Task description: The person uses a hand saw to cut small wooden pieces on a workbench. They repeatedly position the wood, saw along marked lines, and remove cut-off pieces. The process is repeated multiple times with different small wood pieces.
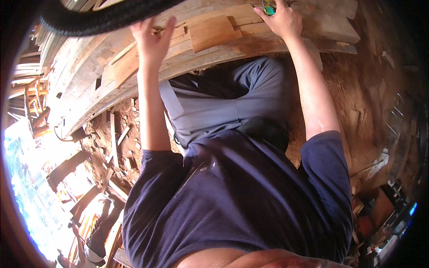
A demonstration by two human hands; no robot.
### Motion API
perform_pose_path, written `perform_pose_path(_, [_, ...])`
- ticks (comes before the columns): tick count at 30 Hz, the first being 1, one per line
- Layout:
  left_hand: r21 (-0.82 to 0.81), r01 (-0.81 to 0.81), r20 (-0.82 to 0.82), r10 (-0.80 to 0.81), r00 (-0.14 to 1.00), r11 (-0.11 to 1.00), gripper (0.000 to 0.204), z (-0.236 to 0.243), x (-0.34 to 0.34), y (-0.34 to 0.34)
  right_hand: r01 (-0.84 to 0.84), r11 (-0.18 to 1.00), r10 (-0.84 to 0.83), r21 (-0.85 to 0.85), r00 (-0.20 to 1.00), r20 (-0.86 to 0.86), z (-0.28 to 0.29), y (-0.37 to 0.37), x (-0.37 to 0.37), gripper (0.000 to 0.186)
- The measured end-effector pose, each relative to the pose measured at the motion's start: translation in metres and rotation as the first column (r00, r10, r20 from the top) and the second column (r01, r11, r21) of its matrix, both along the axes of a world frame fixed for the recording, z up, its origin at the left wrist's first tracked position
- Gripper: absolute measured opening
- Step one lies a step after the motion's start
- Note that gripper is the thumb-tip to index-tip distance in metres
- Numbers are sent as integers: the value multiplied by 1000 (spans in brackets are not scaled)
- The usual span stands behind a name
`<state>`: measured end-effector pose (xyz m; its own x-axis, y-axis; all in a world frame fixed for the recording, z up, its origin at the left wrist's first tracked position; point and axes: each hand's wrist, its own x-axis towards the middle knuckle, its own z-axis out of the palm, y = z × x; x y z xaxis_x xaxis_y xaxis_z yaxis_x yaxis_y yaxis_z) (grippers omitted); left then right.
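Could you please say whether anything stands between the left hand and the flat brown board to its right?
Nothing tall shows between the left hand and the flat brown board, only a small scrap on the planks.

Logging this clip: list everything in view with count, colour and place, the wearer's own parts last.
Wooden boards: several, brown, across the top
Flat wood piece: one, orange-brown, on the boards between the hands
Green-and-yellow object: one, kind unclear, at the right hand's fingers, top edge
Black ribbed band: one, black, curving across the upper left
Wood scraps: many, pale brown, on the ground at left
Ground: reddish-brown, around the person
Clutter: uncountable, mixed colours, lower right
T-shirt: one, dark blue, lower centre
Trousers: one pair, grey, centre
Left hand: one, bare, upper left
Right hand: one, bare, top right of centre
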<state>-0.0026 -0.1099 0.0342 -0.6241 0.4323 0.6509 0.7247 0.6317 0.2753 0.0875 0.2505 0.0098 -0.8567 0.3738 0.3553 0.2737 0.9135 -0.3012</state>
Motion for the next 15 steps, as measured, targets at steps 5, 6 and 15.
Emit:
perform_pose_path(5, [842, 18, 95, -181, 979, 539, 48, 128, 64, -5, 2, 1000, -2, 14, 1000, -15, 0, -1, -1, 60])
perform_pose_path(6, [871, 78, 34, -217, 976, 485, 49, 146, 79, -6, 11, 1000, -11, 13, 1000, -14, -1, 0, -1, 61])
perform_pose_path(15, [878, 247, -121, -311, 943, 409, 49, 165, 145, -13, -48, 981, 49, 189, 999, -2, -27, 18, -9, 73])
